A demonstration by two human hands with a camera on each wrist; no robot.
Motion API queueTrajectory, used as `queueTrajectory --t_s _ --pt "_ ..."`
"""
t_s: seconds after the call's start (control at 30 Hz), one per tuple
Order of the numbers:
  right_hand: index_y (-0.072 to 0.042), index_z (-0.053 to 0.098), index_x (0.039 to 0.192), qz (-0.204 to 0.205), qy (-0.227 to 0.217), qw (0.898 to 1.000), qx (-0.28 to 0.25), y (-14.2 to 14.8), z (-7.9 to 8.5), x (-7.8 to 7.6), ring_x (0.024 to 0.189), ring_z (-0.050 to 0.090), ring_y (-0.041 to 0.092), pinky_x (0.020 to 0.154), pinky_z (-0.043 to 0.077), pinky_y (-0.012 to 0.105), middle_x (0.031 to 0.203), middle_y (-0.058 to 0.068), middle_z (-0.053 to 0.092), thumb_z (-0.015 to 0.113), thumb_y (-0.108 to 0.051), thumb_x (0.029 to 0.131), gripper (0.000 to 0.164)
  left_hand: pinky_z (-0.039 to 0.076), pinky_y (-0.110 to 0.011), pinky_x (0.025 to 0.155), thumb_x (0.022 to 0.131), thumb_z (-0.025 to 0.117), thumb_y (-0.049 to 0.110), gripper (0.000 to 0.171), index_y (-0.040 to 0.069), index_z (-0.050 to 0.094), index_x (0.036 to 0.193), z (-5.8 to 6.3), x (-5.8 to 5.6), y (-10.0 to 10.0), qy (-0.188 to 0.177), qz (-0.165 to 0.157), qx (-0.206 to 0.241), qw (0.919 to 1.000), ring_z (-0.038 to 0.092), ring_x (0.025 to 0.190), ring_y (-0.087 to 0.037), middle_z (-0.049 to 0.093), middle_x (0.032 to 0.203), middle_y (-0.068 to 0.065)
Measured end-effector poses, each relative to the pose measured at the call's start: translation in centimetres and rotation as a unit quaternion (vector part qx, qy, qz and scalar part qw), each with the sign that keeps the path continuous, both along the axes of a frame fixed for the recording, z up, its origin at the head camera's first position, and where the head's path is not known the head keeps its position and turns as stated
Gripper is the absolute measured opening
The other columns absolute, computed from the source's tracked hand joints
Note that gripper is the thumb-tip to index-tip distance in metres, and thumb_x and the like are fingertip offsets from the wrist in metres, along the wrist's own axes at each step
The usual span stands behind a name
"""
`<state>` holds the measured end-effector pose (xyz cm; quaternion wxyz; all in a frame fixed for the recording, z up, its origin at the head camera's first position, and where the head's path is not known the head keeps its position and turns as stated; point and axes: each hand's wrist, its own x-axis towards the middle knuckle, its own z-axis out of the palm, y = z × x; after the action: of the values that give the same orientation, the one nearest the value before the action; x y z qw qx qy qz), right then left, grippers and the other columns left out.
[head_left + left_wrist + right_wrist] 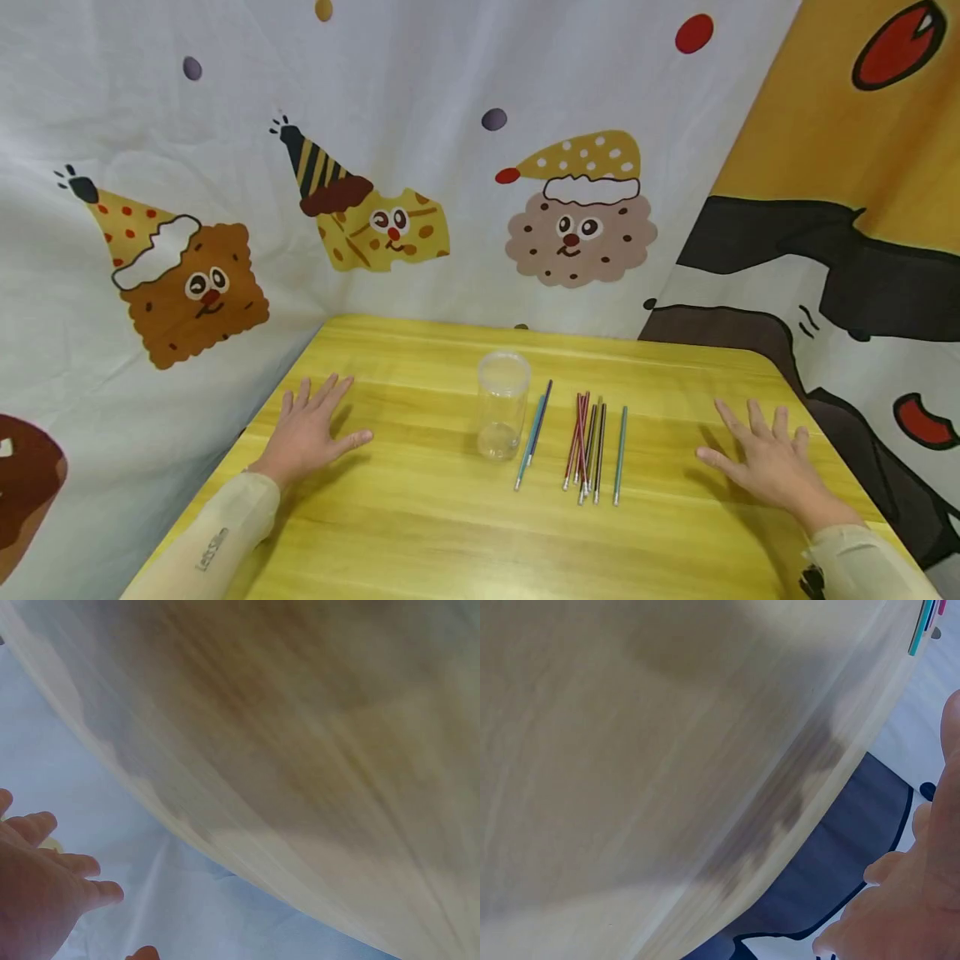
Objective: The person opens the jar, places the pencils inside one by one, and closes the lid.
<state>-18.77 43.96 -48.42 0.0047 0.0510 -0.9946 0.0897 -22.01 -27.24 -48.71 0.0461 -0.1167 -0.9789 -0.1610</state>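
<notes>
Over the left side of the table (pixel 420 533), the left hand (pixel 306 433) spreads with its fingers apart. A clear jar (pixel 501 440) stands upright near the middle — two pencils (pixel 540 422) lie just right of it, then a loose bunch of pencils (pixel 600 454) and one teal pencil (pixel 621 456) — and well to their right spreads the right hand (pixel 772 467), fingers apart too.

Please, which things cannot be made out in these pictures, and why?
Head view: the exact count of slim red and dark pencils, which overlap.
Left wrist view: part of the bare left hand, cut by the left edge.
Right wrist view: one end of a slim teal pencil, cut by the top edge; part of the bare right hand, by the right edge.
</notes>
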Motion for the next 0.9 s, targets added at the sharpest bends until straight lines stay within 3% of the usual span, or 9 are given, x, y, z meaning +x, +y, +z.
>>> queueTrajectory --t_s 0.37,0.57,0.73,0.8,0.9 --pt "-0.024 -0.002 0.173 0.0 0.002 1.0 -0.009 -0.3 0.2 0.1 0.142 -0.002 0.084 0.106 -0.001 0.095 0.163 0.052 0.011 0.057 -0.068 0.102 0.102 0.007 -0.085 0.121 0.092 0.068 0.074 0.106 0.016 0.027 0.171 0.0 0.1 0.0 0.006 -0.002 0.013 0.9999 0.01 0.157 -0.067 0.025 0.174 -0.027" --pt "-0.016 -0.001 0.173 0.013 -0.001 0.997 -0.082 -2.6 1.8 -0.6 0.144 -0.001 0.082 0.109 0.001 0.093 0.163 0.053 0.007 0.057 -0.06 0.106 0.099 0.008 -0.083 0.122 0.091 0.072 0.071 0.108 0.01 0.029 0.169 0.6 0.0 1.0 0.019 -0.008 0.045 0.9988 0.011 0.158 -0.065 0.027 0.174 -0.026" --pt "-0.006 0.009 0.172 0.02 0.002 0.989 -0.15 -6.5 4.7 -0.8 0.142 0.031 0.074 0.109 0.032 0.085 0.163 0.047 0.025 0.054 -0.054 0.109 0.091 0.019 -0.079 0.123 0.091 0.078 0.062 0.105 0.005 0.031 0.167 1.5 0.5 3.6 0.035 -0.015 0.11 0.9932 0.022 0.157 -0.062 0.034 0.172 -0.025" --pt "-0.006 0.019 0.171 0.023 0.01 0.984 -0.174 -8.3 5.7 -0.5 0.137 0.045 0.069 0.102 0.044 0.08 0.16 0.043 0.038 0.054 -0.053 0.11 0.084 0.025 -0.076 0.124 0.091 0.079 0.061 0.106 0.007 0.029 0.168 1.9 0.9 5.3 0.025 -0.021 0.146 0.9887 0.027 0.157 -0.057 0.035 0.172 -0.023" --pt "-0.006 0.032 0.168 0.039 0.021 0.973 -0.227 -10.9 6.6 0.1 0.135 0.055 0.06 0.102 0.054 0.068 0.158 0.035 0.049 0.053 -0.046 0.112 0.072 0.033 -0.072 0.122 0.089 0.081 0.062 0.11 0.014 0.026 0.17 2.4 1.7 8.2 -0.011 -0.032 0.2 0.9792 0.033 0.157 -0.051 0.034 0.172 -0.022"
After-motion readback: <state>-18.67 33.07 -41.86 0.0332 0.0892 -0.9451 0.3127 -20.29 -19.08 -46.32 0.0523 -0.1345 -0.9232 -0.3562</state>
